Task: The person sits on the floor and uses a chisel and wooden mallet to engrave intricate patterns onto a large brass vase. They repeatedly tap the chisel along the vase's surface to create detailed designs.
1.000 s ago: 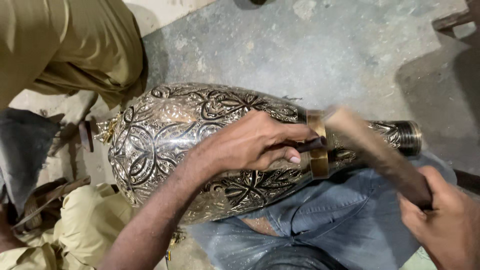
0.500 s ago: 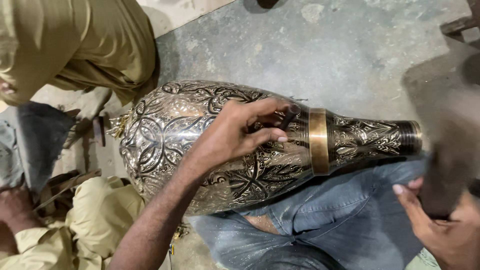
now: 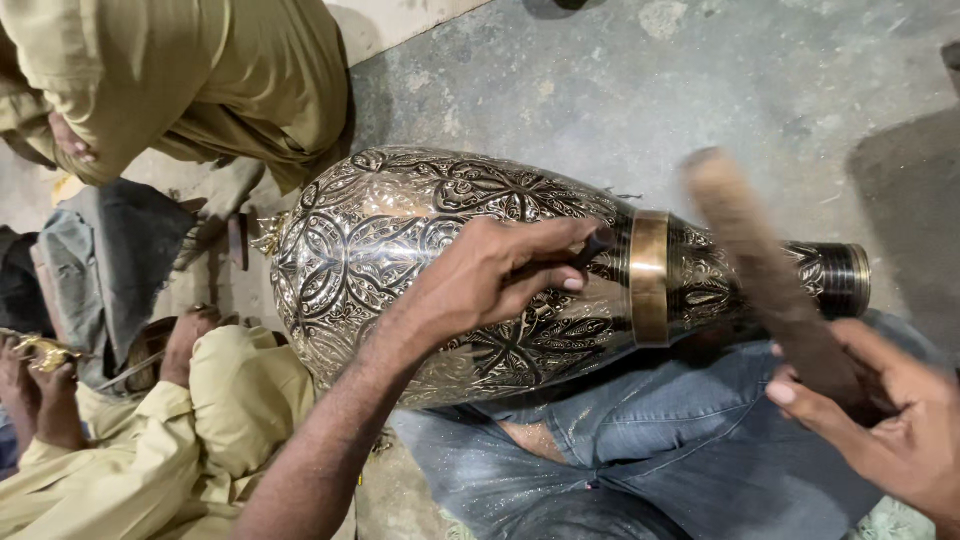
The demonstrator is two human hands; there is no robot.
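Lying on its side across the person's jeans, the engraved metal vase points its narrow neck to the right, with a brass band around the shoulder. The left hand rests on the vase body, fingers pinched around a thin dark punch whose tip sits just beside the band. The right hand is closed around a wooden mallet, raised and blurred above the neck. Another person in khaki clothes sits nearby on the concrete floor.
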